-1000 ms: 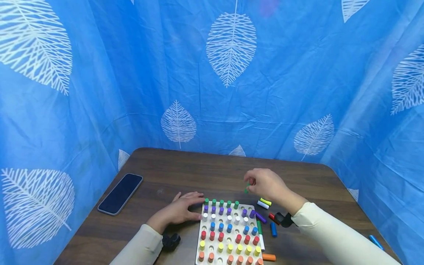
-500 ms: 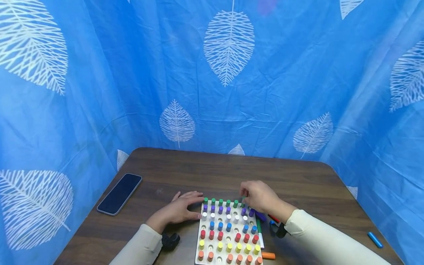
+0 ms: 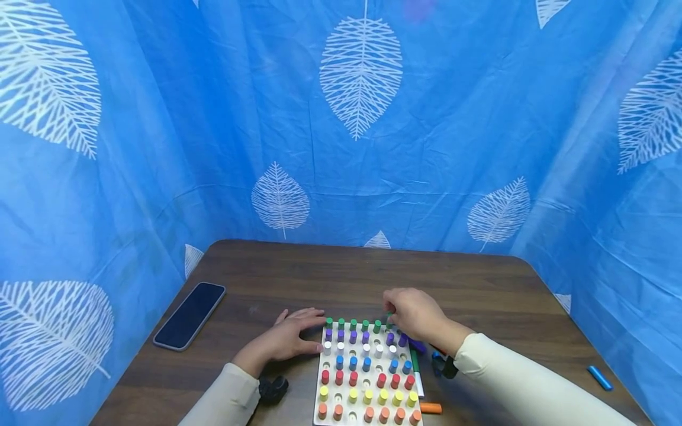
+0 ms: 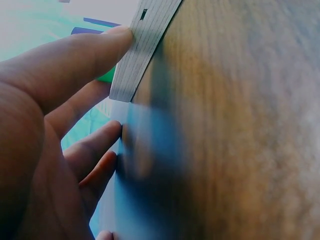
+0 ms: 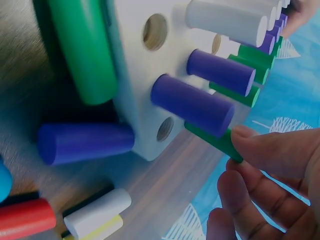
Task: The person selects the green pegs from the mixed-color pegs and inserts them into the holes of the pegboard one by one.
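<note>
A pale wooden pegboard point(image 3: 318, 393) holds rows of coloured pegs, with some bare holes between them. My right hand point(image 3: 418, 312) pinches a green peg point(image 5: 215, 141) between thumb and fingers at the far row. The peg's lower end meets the board close behind a standing purple peg point(image 5: 192, 105), beside a bare corner hole. Other green pegs stand to its left in that row. My left hand point(image 3: 282, 340) lies at the board's far left corner. Its thumb rests against the board's side edge point(image 4: 142, 50), the fingers extended past the corner.
Right of the board lie loose pegs: purple point(image 5: 85, 143), green point(image 5: 82, 55), white point(image 5: 100, 210), red point(image 5: 25, 220) and orange point(image 3: 430, 408). A blue peg point(image 3: 600, 377) is far right. A phone point(image 3: 189, 316) lies at left. A blue leaf-print curtain point(image 3: 341, 177) surrounds the table.
My right hand has come down and toward me with the green peg, from beyond the board to its far row. My left hand keeps its place at the corner.
</note>
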A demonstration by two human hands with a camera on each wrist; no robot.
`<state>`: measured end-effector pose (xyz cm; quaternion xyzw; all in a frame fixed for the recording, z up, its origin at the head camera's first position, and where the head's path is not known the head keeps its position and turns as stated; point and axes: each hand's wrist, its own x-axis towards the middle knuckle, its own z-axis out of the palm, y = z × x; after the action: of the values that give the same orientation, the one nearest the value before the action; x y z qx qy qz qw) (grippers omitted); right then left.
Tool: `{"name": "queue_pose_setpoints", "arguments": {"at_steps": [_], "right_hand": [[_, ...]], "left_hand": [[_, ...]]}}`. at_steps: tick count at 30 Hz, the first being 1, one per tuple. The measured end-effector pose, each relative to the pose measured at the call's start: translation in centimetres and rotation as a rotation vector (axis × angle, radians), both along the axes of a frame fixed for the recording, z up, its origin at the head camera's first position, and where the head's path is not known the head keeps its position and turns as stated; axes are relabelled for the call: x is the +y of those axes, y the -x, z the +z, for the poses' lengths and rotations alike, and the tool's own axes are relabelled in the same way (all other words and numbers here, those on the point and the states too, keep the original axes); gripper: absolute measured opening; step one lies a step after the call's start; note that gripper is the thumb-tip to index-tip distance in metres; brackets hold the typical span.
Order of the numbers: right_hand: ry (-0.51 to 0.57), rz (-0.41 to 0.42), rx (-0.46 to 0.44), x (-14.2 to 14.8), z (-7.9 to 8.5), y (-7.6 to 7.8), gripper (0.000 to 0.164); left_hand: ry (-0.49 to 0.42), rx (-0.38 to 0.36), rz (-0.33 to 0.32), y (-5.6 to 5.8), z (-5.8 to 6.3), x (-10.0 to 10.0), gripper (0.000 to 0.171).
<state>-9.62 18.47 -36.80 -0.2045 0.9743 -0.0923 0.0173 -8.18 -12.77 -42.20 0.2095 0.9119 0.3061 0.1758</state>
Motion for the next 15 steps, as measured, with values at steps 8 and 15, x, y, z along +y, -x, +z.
{"name": "queue_pose_setpoints", "arguments": {"at_steps": [8,15], "right_hand": [[0.000,0.025,-0.013,0.23,0.18,0.00,0.022],[0.013,0.021,-0.030,0.05,0.29,-0.12,0.021]], "left_hand": [[0.010,0.004,0.011,0.02,-0.04,0.09,0.064],[0.009,0.001,0.015,0.06,-0.09,0.08,0.065]]}}
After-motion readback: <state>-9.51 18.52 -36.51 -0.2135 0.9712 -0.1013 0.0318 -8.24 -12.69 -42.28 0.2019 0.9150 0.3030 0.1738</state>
